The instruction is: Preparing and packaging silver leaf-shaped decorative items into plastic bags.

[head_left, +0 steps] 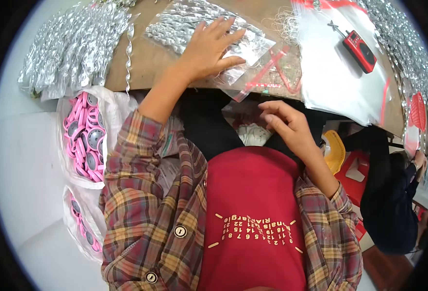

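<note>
A clear plastic bag (252, 42) holding silver twisted strands (177, 24) lies on the brown table. My left hand (210, 51) rests flat on it with fingers spread, gripping nothing. The bag's red-edged flap (260, 77) reaches the near table edge, its end hanging a little over. Above my lap, just off that edge, is my right hand (291, 127); its fingers are loosely bent and apart from the thumb, with nothing visible in them. Below those fingers a whitish bundle (253, 135) shows between my legs; I cannot make out what it is.
A pile of silver strands (78, 43) hangs over the table's left end. Clear bags (328, 72) are stacked right, with a red radio (359, 51) on top. White sacks (114, 109) of pink-and-grey wheels (95, 138) stand at left. Another person (388, 203) works at right.
</note>
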Action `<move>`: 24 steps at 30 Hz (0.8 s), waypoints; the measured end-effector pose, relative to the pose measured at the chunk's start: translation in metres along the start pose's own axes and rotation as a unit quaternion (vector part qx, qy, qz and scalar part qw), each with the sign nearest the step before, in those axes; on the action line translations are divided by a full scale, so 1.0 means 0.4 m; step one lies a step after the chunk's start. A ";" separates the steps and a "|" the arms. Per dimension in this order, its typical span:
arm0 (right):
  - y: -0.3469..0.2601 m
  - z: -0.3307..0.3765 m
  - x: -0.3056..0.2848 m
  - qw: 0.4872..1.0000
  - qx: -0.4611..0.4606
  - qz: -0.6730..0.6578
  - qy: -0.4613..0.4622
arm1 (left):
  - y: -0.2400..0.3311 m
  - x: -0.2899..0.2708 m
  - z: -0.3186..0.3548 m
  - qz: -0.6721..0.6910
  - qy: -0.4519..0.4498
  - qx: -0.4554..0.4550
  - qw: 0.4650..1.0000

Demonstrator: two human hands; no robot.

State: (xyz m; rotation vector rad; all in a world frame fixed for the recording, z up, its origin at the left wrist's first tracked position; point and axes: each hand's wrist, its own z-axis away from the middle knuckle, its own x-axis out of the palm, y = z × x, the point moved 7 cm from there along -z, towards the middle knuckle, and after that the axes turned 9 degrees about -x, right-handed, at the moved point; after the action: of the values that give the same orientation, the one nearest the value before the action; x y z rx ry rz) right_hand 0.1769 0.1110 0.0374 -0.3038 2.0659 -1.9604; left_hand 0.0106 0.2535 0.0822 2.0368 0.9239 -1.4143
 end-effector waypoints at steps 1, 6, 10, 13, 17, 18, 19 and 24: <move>-0.020 -0.001 -0.018 0.993 -0.045 0.104 0.024 | -0.001 -0.056 0.008 0.064 0.056 -0.027 0.996; -0.091 -0.053 -0.031 0.929 -0.203 0.297 0.086 | 0.017 -0.042 0.269 0.488 -0.010 -0.418 0.766; -0.104 -0.123 0.028 0.901 -0.273 0.336 0.004 | 0.133 0.071 0.324 0.644 -0.147 -0.505 0.555; -0.077 -0.157 0.048 0.890 -0.270 0.367 -0.020 | 0.130 0.089 0.277 0.653 -0.116 -0.486 0.569; -0.064 -0.164 0.076 0.866 -0.277 0.413 -0.051 | 0.122 0.139 0.292 0.655 -0.094 -0.490 0.567; -0.061 -0.164 0.076 0.868 -0.273 0.413 -0.048 | 0.122 0.140 0.298 0.668 -0.096 -0.503 0.540; -0.064 -0.163 0.078 0.862 -0.284 0.418 -0.048 | 0.126 0.141 0.302 0.680 -0.099 -0.515 0.513; -0.061 -0.170 0.090 0.850 -0.315 0.418 -0.062 | 0.137 0.108 0.296 0.650 -0.112 -0.515 0.548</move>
State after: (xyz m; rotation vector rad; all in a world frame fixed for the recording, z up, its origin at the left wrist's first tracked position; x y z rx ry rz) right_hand 0.1193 0.1613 0.0628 0.3115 2.1539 -0.7205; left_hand -0.0095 0.1438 0.0018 0.9220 -0.1246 -0.0709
